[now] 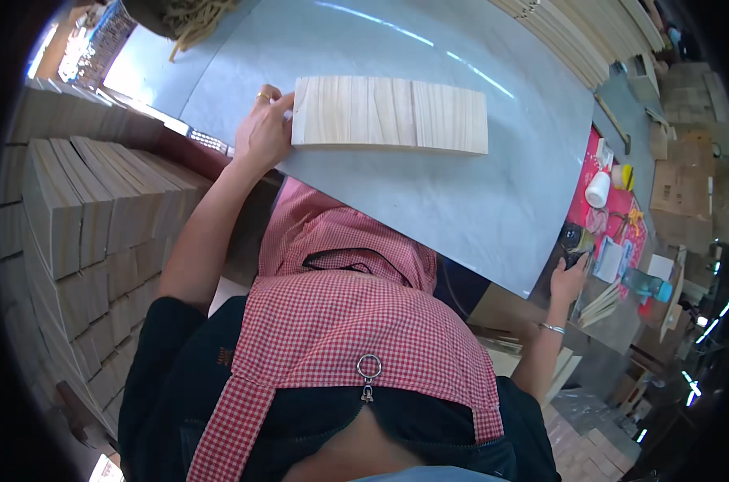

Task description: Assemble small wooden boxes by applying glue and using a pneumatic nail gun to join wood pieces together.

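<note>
From where I sit, the long, pale, straight-grained wooden block [389, 115] lies near the front edge of the glossy blue-grey tabletop [493, 201], with seams running across its upper face. My left hand [264, 132] is at its left end, fingers bent; I cannot tell whether they grip or only touch. To steady it well, I would press evenly along that end, so that no seam gets twisted, and keep the fingertips clear of the corner. My right hand [568, 279] is well apart, beyond the table's right corner, curled at a small black object [574, 259]; whether it is closed on it I cannot make out. The tabletop looks smooth, so the wood could slide easily. Around it are tall stacks of pale boards [99, 209] at left, brown cardboard boxes [682, 181] at right, and a clear bottle with a blue cap [646, 284].
</note>
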`<state>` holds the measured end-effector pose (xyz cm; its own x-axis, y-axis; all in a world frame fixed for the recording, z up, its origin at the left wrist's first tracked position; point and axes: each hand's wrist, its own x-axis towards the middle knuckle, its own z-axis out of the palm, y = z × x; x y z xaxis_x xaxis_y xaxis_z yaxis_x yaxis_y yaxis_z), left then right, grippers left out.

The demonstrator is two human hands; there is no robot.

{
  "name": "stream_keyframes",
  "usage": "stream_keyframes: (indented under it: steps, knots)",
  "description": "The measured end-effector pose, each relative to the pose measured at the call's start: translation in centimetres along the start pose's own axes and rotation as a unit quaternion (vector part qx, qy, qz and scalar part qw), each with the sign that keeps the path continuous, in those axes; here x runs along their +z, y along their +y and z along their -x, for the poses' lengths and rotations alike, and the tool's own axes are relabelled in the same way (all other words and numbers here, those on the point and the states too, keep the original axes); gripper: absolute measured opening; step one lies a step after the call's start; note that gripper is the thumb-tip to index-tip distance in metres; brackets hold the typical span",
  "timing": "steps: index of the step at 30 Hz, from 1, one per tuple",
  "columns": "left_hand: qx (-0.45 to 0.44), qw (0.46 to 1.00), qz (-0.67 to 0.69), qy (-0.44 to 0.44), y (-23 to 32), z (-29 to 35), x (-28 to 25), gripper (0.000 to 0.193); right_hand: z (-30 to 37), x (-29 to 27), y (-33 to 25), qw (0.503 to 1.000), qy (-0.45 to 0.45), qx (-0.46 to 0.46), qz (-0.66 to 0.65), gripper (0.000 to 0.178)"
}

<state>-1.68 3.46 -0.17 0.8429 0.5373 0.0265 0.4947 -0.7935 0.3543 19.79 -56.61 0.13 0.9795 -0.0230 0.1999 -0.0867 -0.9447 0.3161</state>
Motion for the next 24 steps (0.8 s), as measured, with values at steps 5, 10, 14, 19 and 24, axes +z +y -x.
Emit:
stream_keyframes:
  steps: [5, 10, 14, 19, 24]
  knots:
    - [0.007, 0.992, -0.108, -0.072, 0.1, -1.4, -1.0, 0.030, -1.9, -4.8, -7.9, 0.947, 0.100, -0.125, -0.279, 0.041]
    - [0.027, 0.981, -0.150, -0.116, 2.1, -1.8, -1.9, 0.031, -3.5, -7.9, -22.7, 0.750, -0.114, -0.234, -0.608, 0.028]
    - [-0.042, 0.992, 0.031, -0.111, 0.7, -1.4, -1.9, 0.034, -4.1, -9.9, -26.3, 0.718, -0.216, -0.245, -0.614, 0.032]
    - [-0.070, 0.910, 0.409, -0.014, -0.7, -2.1, -3.2, 0.036, -1.3, -14.5, -27.1, 0.633, -0.146, -0.276, -0.709, 0.032]
    - [-0.093, 0.794, 0.595, 0.080, -2.3, -2.0, -3.6, 0.034, 4.7, -13.3, -25.7, 0.557, -0.030, -0.341, -0.757, 0.031]
